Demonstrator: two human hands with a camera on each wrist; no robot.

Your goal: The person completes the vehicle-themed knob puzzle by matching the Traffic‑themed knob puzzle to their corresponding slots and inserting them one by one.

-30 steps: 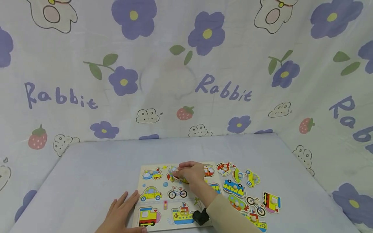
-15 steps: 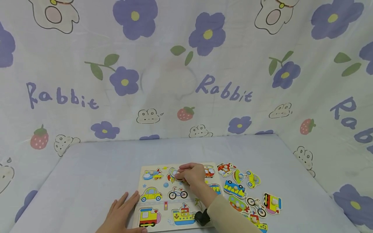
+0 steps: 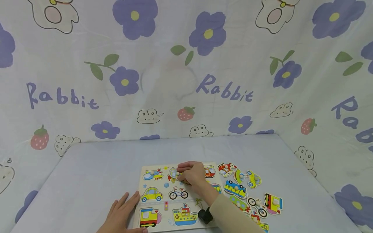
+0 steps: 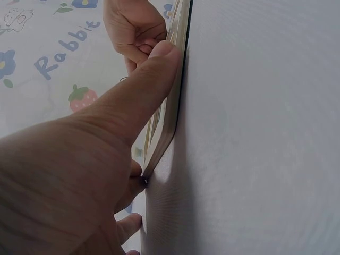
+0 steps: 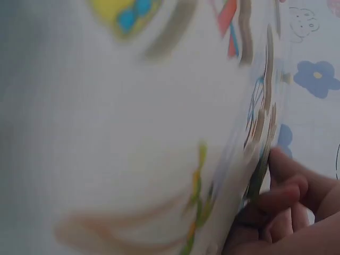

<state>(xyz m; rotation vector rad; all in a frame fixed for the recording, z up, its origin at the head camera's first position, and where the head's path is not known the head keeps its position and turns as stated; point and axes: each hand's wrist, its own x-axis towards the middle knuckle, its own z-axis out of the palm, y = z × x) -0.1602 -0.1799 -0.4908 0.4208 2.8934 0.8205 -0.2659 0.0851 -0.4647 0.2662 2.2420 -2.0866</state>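
Note:
A wooden puzzle board with vehicle pictures lies on the table. My right hand is over its upper middle, fingers curled and fingertips at the rocket puzzle piece. They seem to pinch its knob, though the hand hides the contact. In the right wrist view the curled fingers of the right hand show low beside the board. My left hand rests at the board's lower left corner, fingers spread along the left edge. Its thumb lies straight along the front edge in the left wrist view.
Right of the board lie loose knobbed pieces: a helicopter, a small car, a bus, a bicycle, a train and several others. A plane piece sits at the board's upper left. Patterned cloth stands behind.
My right fingertips have shifted slightly to the right, and more of the rocket piece shows beside them. The left hand and the loose pieces stay where they were.

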